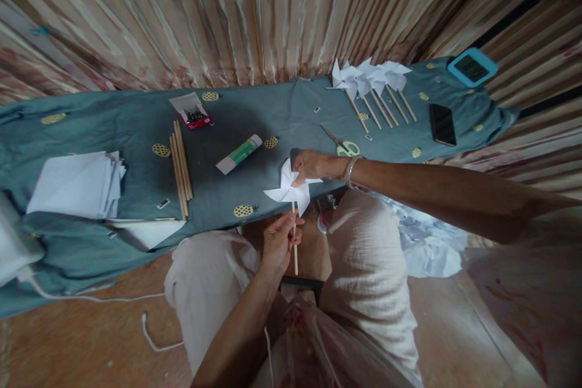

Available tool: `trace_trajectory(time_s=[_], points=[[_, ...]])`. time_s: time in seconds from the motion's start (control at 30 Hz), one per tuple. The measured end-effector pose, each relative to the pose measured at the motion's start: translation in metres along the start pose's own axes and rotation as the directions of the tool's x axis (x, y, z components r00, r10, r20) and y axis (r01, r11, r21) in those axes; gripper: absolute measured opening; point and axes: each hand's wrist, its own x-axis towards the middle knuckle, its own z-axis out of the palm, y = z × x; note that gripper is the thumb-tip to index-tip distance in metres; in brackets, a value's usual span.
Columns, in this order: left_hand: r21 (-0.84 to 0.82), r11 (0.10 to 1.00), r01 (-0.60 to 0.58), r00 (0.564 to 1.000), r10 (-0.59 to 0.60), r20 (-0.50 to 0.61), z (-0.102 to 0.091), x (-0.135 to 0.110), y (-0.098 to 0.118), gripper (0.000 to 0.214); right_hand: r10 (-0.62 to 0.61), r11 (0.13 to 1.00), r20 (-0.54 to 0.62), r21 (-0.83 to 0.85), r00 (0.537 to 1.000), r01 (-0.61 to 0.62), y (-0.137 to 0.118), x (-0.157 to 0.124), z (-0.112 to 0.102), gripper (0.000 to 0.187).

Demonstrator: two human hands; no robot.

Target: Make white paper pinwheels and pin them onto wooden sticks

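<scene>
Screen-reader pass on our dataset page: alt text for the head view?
A person's left hand holds the stick of a white pinwheel while the right hand touches its blades. On the teal cloth lie more pinwheels, scissors, loose sticks and stacked white sheets.

my right hand [309, 167] pinches the pinwheel [286, 192], forearm stretched out to its right; my left hand [278, 240], fingers curled, grips just below it, forearm slanting upward.

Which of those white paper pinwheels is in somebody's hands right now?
The nearest pinwheel: the left hand grips its stick, and the right hand touches its blades. The other pinwheels lie overlapping in a row on the blue-green cloth.
</scene>
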Motion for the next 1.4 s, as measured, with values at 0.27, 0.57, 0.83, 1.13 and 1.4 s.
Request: trace_trajectory(time_s=[0.27,0.57,0.83,1.13,1.4], points=[[-0.022,1.000,0.002,1.000,-0.002,-0.004,0.001,0.000,-0.001,0.044,-0.025,0.998,-0.015,0.059,1.000,0.026,0.002,-0.003,0.001,0.029],[0.025,1.000,-0.018,0.999,0.017,0.033,-0.001,0.000,0.000,0.042,-0.102,0.989,-0.018,0.109,0.995,0.103,0.012,0.002,0.004,0.031],[-0.023,0.999,0.043,0.991,-0.039,0.128,0.000,0.002,0.000,0.033,-0.136,0.978,-0.019,0.158,0.991,0.137,0.025,0.017,0.009,0.035],[0.048,0.999,-0.015,0.999,0.012,0.053,0.004,0.003,-0.001,0.040,-0.110,0.982,-0.026,0.154,0.994,0.113,0.021,0.013,0.007,0.036],[0.059,0.995,-0.076,0.996,0.073,0.049,0.006,-0.001,0.000,0.037,-0.105,0.975,-0.023,0.192,0.994,0.108,0.018,0.004,0.005,0.031]])
